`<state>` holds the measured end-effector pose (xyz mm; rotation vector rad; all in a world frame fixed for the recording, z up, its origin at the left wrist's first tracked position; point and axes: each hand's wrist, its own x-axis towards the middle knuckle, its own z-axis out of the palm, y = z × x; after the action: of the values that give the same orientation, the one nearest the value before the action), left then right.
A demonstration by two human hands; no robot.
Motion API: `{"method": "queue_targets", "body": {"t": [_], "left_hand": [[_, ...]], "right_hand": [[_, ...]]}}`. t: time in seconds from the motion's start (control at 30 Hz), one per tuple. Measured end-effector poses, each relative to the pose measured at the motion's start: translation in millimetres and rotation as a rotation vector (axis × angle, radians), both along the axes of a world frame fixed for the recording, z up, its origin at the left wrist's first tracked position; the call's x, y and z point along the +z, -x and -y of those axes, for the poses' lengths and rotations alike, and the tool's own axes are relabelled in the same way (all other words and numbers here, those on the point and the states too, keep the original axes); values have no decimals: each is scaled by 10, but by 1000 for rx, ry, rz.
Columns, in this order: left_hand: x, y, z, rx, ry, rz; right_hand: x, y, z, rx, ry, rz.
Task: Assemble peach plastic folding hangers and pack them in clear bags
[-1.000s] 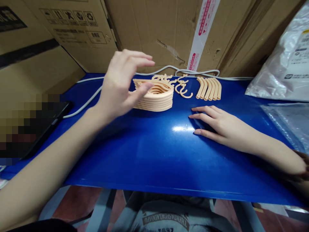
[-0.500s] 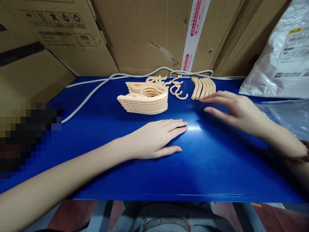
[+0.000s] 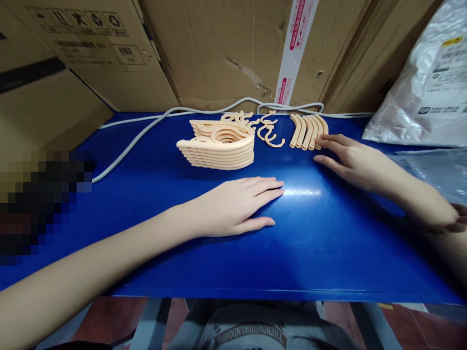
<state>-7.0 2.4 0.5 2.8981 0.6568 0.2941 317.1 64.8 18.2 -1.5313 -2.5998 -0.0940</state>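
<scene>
My left hand lies flat on the blue table, fingers stretched to the right, holding nothing. Just beyond it sits a stack of peach plastic hanger parts. Behind and right of the stack lie several loose peach hooks. A row of curved peach bars stands further right. My right hand is at the right end of that row, thumb and fingers apart. Its fingertips overlap the nearest bar in view; whether they touch it I cannot tell.
Cardboard boxes line the back and left. A white cable runs along the table's rear and curves down at left. At the right are a white plastic parcel and a clear plastic bag. A blurred-out dark object is at left.
My right hand has shifted a little to the right, uncovering more of the curved bars' lower ends. The left hand stays in place.
</scene>
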Motion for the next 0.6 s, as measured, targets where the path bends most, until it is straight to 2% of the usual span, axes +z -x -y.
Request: {"method": "queue_targets", "body": {"t": [0.17,0.27,0.5,0.6], "left_hand": [[-13,1,6,-3,-10,13],[-10,6,6,-4,-13,12],[6,-2,6,5,-13,-2],[7,-1,6,3,-15,-1]], "right_hand": [[215,86,133,-216,-51,204],[246,136,161,-314,-107,253],[243,145,99,-548,128,221],[289,63,110,-573,117,219]]}}
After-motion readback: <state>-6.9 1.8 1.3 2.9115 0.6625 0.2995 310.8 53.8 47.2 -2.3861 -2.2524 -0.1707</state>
